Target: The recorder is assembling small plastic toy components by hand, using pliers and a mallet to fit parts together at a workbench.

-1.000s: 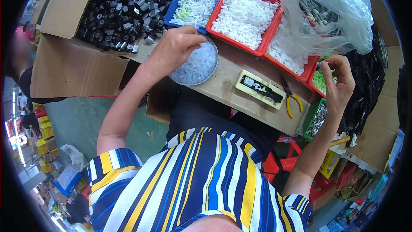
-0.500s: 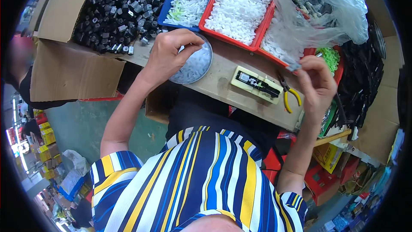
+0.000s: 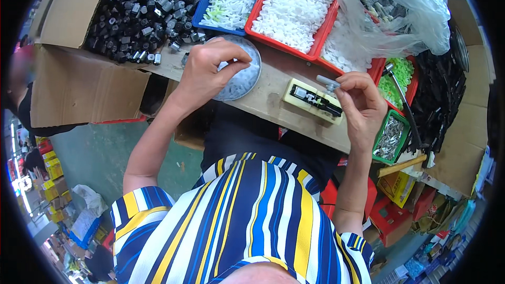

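Note:
Over a round dish of small translucent pieces (image 3: 243, 85), my left hand (image 3: 206, 69) is closed in a pinch, thumb against fingertips. Whatever lies between them, if anything, is too small to make out. My right hand (image 3: 362, 102) grips a small pale translucent plastic piece (image 3: 327, 81) between thumb and fingers. That piece hovers just above the right end of a cream block (image 3: 288, 98), apart from my left hand. Set in the block is a black part with a silver metal bit (image 3: 314, 101). The yellow-handled pliers are hidden behind my right hand.
Along the back are a cardboard box of black and silver parts (image 3: 147, 16), a blue tray (image 3: 199, 20), a red tray of white pieces (image 3: 251, 32) and a clear plastic bag (image 3: 421, 0). On the right stand green pieces (image 3: 402, 73), a small green tray (image 3: 376, 153) and black strips (image 3: 436, 105).
My right hand has moved left and nearer to me with the plastic piece, uncovering the small green tray and covering the pliers. My left hand has barely moved.

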`<state>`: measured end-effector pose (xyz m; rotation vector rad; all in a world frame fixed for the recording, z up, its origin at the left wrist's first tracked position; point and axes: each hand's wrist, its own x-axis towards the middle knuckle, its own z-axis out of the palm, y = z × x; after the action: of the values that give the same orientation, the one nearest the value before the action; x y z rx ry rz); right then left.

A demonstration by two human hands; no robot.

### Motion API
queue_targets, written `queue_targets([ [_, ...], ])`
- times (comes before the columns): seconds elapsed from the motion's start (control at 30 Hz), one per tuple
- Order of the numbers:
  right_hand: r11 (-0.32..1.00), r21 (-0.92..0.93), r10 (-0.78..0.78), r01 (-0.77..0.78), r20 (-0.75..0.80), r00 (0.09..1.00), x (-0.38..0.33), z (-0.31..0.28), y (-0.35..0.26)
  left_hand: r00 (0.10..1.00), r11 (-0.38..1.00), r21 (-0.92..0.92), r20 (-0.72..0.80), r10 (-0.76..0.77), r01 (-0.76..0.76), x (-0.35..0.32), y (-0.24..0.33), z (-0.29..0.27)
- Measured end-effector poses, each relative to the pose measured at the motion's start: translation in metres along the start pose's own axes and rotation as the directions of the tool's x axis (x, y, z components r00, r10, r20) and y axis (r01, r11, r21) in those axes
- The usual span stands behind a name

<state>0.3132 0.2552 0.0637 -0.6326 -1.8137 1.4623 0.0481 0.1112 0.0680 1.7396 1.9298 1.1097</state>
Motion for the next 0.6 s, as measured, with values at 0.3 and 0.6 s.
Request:
queue_targets([
  [0.3, 0.953, 0.296, 0.074, -0.060, -0.039, 0.996, -0.022, 0.021, 0.013, 0.947, 0.682, -0.678, 0.072, -0.312, 0.276, 0.003, 0.029, 0.043],
  [0.6, 0.991, 0.136, 0.030, -0.017, -0.100, 0.995, -0.035, 0.002, 0.014, 0.940, 0.645, -0.688, 0.181, -0.289, 0.331, 0.016, 0.042, 0.069],
])
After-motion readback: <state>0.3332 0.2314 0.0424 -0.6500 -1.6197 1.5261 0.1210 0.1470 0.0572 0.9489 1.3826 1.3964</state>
